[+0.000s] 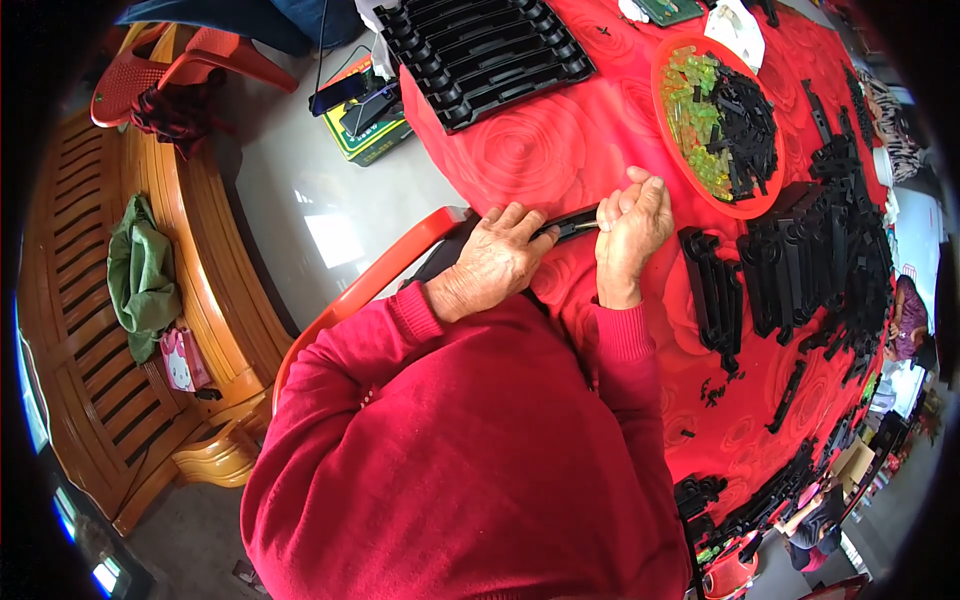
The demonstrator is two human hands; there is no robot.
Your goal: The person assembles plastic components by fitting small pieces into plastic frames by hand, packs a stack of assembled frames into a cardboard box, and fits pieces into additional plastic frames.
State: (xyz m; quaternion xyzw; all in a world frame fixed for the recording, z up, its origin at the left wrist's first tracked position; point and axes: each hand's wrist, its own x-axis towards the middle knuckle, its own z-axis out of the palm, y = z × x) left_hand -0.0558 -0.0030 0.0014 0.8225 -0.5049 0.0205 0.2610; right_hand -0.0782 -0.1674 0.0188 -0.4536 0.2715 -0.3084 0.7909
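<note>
A long, narrow black plastic part (pixel 575 222) lies between my hands at the table's near edge. My left hand (pixel 497 258) grips its left end, the fingers bent over the top. Curled up at the other end, my right hand (pixel 632 230) has its thumb and fingers pressed together; what they pinch is hidden. Just beyond the right hand is an orange-red round tray (pixel 664 128). It holds yellow-green translucent pieces (pixel 697 85) on one side and small black pieces (pixel 742 140) on the other.
Black plastic assemblies (pixel 712 295) stand in rows on the red rose-patterned tablecloth (pixel 525 150). A black slotted rack (pixel 490 60) sits at the far left. Left of me are a red chair (pixel 385 255), a wooden bench (pixel 215 270) and a green box (pixel 375 145). Other people (pixel 815 525) are at the right.
</note>
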